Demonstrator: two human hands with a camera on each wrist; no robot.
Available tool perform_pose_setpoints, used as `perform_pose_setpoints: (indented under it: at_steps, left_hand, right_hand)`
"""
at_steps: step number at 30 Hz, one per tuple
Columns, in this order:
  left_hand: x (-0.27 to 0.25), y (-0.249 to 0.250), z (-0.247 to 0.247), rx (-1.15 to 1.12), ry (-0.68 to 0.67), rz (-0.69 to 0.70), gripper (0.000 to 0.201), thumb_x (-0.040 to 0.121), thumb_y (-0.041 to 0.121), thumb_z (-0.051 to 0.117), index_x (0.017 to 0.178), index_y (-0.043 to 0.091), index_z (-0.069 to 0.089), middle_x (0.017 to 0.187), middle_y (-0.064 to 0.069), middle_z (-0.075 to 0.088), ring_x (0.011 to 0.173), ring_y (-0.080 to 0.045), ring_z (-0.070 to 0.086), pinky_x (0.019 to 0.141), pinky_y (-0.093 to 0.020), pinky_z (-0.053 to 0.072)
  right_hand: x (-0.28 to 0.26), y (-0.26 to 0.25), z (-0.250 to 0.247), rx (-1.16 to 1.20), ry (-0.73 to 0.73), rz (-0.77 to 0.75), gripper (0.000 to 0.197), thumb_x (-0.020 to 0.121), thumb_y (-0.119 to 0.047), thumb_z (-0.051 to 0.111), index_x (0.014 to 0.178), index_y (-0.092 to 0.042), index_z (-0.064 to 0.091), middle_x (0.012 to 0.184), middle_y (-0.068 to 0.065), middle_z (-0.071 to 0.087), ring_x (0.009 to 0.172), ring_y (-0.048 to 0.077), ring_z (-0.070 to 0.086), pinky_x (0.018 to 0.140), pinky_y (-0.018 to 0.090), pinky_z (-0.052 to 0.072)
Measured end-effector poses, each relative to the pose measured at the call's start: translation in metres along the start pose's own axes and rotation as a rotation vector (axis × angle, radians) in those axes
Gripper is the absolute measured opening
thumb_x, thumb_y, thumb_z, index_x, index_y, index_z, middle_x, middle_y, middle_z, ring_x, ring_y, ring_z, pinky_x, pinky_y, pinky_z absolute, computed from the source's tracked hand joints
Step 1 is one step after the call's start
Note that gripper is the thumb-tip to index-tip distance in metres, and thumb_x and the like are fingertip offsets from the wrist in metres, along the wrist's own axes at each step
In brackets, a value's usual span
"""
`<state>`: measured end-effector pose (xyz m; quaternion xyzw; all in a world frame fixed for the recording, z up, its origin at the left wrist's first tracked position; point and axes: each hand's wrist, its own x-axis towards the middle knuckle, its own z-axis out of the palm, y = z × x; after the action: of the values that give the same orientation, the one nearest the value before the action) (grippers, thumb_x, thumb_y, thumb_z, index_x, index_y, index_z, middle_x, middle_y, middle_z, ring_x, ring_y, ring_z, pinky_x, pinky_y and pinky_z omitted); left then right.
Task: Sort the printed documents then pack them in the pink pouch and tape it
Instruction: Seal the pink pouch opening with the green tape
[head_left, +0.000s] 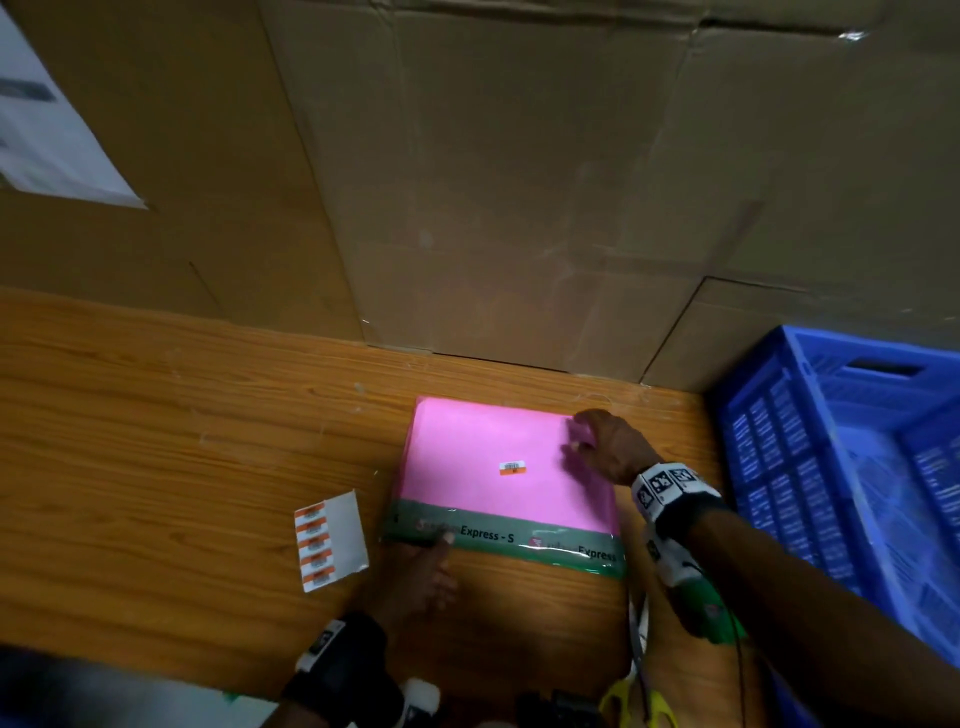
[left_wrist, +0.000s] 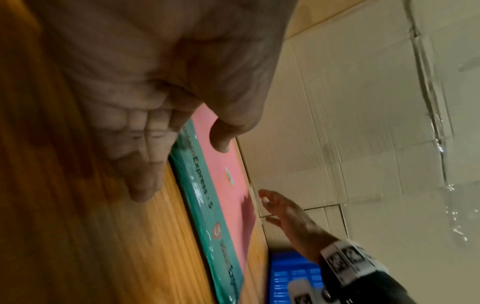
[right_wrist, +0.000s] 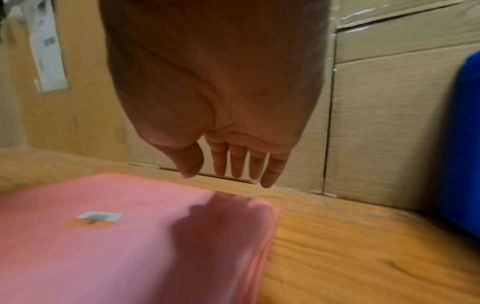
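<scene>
Two hands frame the pouch (head_left: 498, 462) on the table (head_left: 156, 415), its green flap edge nearest the person. Left hand (left_wrist: 155, 102), fingers straight, presses that flap's left corner. Right hand (right_wrist: 221, 123), fingers loose and empty, hovers just above the far right corner.

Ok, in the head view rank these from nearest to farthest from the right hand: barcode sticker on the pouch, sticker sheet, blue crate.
From the right hand:
1. Barcode sticker, just left of it on the pink pouch.
2. Blue crate, on its right.
3. Sticker sheet, far left, past the pouch.
</scene>
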<state>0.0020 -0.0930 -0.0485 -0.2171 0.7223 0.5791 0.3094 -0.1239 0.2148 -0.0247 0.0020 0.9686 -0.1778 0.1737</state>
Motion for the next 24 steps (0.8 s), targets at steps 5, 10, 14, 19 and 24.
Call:
perform_pose_setpoints:
  at_steps: [5,10,14,19,24]
  left_hand:
    - [-0.004,0.008,0.025,-0.236,-0.058,-0.027,0.038,0.094,0.041,0.062,0.117,0.012,0.054,0.102,-0.02,0.07,0.091,-0.03,0.071,0.074,-0.034,0.061]
    - [0.0,0.011,0.027,-0.283,-0.046,-0.004,0.036,0.094,0.035,0.063,0.119,0.012,0.054,0.11,-0.021,0.066,0.099,-0.029,0.069,0.081,-0.034,0.06]
    - [0.004,0.012,0.023,-0.297,0.014,0.037,0.024,0.095,0.029,0.063,0.109,0.01,0.057,0.114,-0.015,0.065,0.1,-0.024,0.067,0.078,-0.029,0.059]
    - [0.024,0.034,0.01,-0.35,0.059,0.045,0.038,0.094,0.014,0.063,0.128,0.01,0.046,0.122,-0.01,0.06,0.101,-0.023,0.062,0.068,-0.031,0.053]
    - [0.059,0.047,-0.009,-0.182,0.197,0.179,0.048,0.074,0.012,0.07,0.121,0.015,0.061,0.104,-0.01,0.072,0.079,-0.023,0.067,0.062,-0.03,0.055]
  right_hand:
    - [0.027,-0.025,-0.005,-0.142,-0.093,-0.114,0.056,0.103,-0.036,0.049,0.153,-0.017,0.035,0.16,0.007,0.036,0.142,0.03,0.039,0.114,0.044,0.037]
    - [0.038,-0.028,0.013,-0.167,-0.122,-0.073,0.056,0.101,-0.043,0.048,0.151,-0.02,0.034,0.155,0.009,0.041,0.136,0.033,0.043,0.11,0.047,0.038]
    - [0.04,-0.024,0.017,-0.247,-0.101,0.012,0.061,0.101,-0.055,0.044,0.155,-0.032,0.029,0.155,0.01,0.038,0.139,0.036,0.038,0.111,0.052,0.033]
    - [0.033,-0.024,0.022,-0.069,-0.165,0.125,0.068,0.089,-0.054,0.063,0.146,-0.024,0.042,0.142,0.013,0.054,0.128,0.035,0.053,0.105,0.039,0.044]
    - [0.01,-0.03,0.034,0.02,-0.181,0.205,0.055,0.084,-0.049,0.072,0.123,-0.01,0.067,0.127,0.014,0.067,0.118,0.031,0.061,0.096,0.033,0.05]
